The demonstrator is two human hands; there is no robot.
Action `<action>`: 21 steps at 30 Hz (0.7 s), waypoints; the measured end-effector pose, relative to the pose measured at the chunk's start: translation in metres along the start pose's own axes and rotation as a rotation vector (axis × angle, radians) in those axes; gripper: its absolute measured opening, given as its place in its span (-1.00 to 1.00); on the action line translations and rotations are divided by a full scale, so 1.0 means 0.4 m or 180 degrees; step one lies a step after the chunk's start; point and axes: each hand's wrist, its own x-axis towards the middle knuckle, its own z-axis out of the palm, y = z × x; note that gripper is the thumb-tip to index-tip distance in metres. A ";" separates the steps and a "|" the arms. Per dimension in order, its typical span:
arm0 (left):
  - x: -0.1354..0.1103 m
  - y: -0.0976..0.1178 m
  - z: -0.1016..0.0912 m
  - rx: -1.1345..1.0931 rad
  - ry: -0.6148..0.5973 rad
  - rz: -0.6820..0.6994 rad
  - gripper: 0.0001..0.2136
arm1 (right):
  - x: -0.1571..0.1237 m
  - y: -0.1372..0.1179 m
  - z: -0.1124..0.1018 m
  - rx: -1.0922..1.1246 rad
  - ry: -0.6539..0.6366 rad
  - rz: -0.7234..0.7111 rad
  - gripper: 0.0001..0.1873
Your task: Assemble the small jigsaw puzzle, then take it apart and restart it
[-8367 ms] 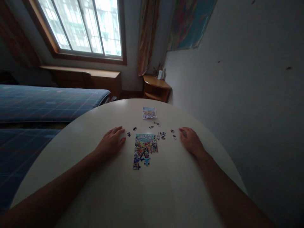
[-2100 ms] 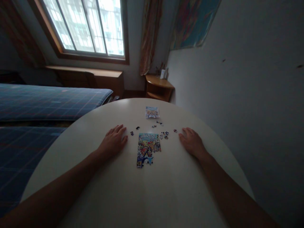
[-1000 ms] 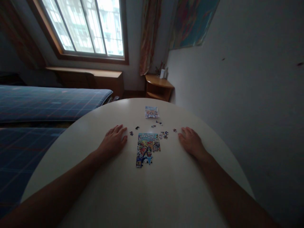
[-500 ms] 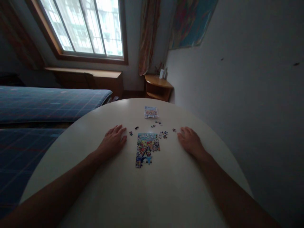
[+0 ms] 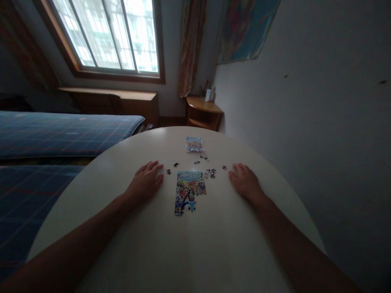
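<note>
A partly assembled jigsaw puzzle (image 5: 187, 188) with a colourful crowded picture lies flat between my hands, its lower right part absent. My left hand (image 5: 147, 179) rests flat on the table to its left, fingers stretched out and holding nothing. Close to those fingertips is a loose puzzle piece (image 5: 168, 171), with a dark piece (image 5: 176, 165) just beyond. On the other side my right hand (image 5: 245, 180) lies palm down, fingers extended, near a single piece (image 5: 224, 167). Several loose pieces (image 5: 210, 173) cluster at the puzzle's upper right corner, and more (image 5: 197, 162) lie farther back.
All this is on a round white table (image 5: 195, 252). Toward its far edge lies a small printed packet (image 5: 194, 144). A bed with a blue plaid mattress (image 5: 67, 134) stands at the left, a wooden corner shelf (image 5: 204, 106) behind, and a wall (image 5: 305, 134) at the right.
</note>
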 end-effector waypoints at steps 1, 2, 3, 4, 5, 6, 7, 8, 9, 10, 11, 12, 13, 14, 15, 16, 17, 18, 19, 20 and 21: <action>0.002 0.004 -0.003 -0.0057 0.0029 0.0006 -0.56 | 0.000 0.000 0.000 -0.0009 0.0003 -0.0003 -0.46; 0.005 0.010 -0.007 -0.0120 0.0065 0.0008 -0.58 | 0.001 0.000 0.001 -0.0017 0.0002 -0.0001 -0.46; 0.008 0.018 -0.012 -0.0183 0.0109 0.0000 -0.60 | 0.001 0.001 0.000 -0.0022 -0.0004 -0.0005 -0.45; 0.012 0.028 -0.017 -0.0225 0.0149 -0.0021 -0.61 | 0.002 0.001 0.000 -0.0024 -0.0011 -0.0012 -0.44; 0.017 0.039 -0.022 -0.0225 0.0147 -0.0029 -0.62 | 0.002 0.001 0.000 -0.0022 -0.0016 -0.0017 -0.43; 0.024 0.051 -0.027 -0.0184 0.0116 -0.0024 -0.62 | 0.002 0.001 -0.001 -0.0017 -0.0017 -0.0022 -0.43; 0.032 0.062 -0.032 -0.0108 0.0043 0.0013 -0.61 | 0.002 0.000 -0.002 -0.0010 -0.0015 -0.0029 -0.43; 0.042 0.072 -0.037 -0.0017 -0.0036 0.0009 -0.59 | 0.003 0.000 -0.003 -0.0001 -0.0012 -0.0035 -0.43; 0.054 0.080 -0.042 0.0067 -0.0107 -0.0030 -0.58 | 0.003 0.000 -0.004 0.0008 -0.0009 -0.0033 -0.44; 0.067 0.087 -0.045 0.0090 -0.0149 -0.0039 -0.58 | 0.003 -0.001 -0.004 0.0012 -0.0006 -0.0021 -0.45; 0.081 0.092 -0.049 0.0096 -0.0182 -0.0018 -0.59 | 0.003 -0.001 -0.005 0.0013 -0.0005 -0.0007 -0.45; 0.095 0.095 -0.051 0.0104 -0.0226 0.0006 -0.60 | 0.004 -0.001 -0.006 0.0012 -0.0005 -0.0001 -0.46; 0.108 0.097 -0.053 0.0110 -0.0268 0.0026 -0.63 | 0.004 -0.001 -0.006 0.0011 -0.0007 -0.0005 -0.46; 0.119 0.098 -0.054 0.0112 -0.0313 0.0054 -0.67 | 0.004 -0.002 -0.007 0.0010 -0.0015 -0.0018 -0.46; 0.129 0.099 -0.055 0.0112 -0.0350 0.0073 -0.71 | 0.003 -0.002 -0.008 0.0008 -0.0026 -0.0034 -0.46; 0.138 0.099 -0.055 0.0109 -0.0378 0.0087 -0.73 | 0.003 -0.003 -0.009 0.0005 -0.0043 -0.0047 -0.46; 0.145 0.099 -0.056 0.0101 -0.0403 0.0099 -0.75 | 0.003 -0.003 -0.011 0.0000 -0.0063 -0.0047 -0.45; 0.151 0.098 -0.056 0.0088 -0.0425 0.0113 -0.76 | 0.002 -0.004 -0.012 -0.0008 -0.0080 -0.0027 -0.44; 0.156 0.098 -0.057 0.0071 -0.0451 0.0133 -0.77 | 0.002 -0.005 -0.013 -0.0014 -0.0094 0.0001 -0.44; 0.161 0.097 -0.058 0.0054 -0.0482 0.0159 -0.78 | 0.002 -0.006 -0.014 -0.0014 -0.0102 0.0026 -0.43; 0.166 0.097 -0.059 0.0039 -0.0516 0.0185 -0.78 | 0.002 -0.006 -0.014 -0.0011 -0.0105 0.0042 -0.43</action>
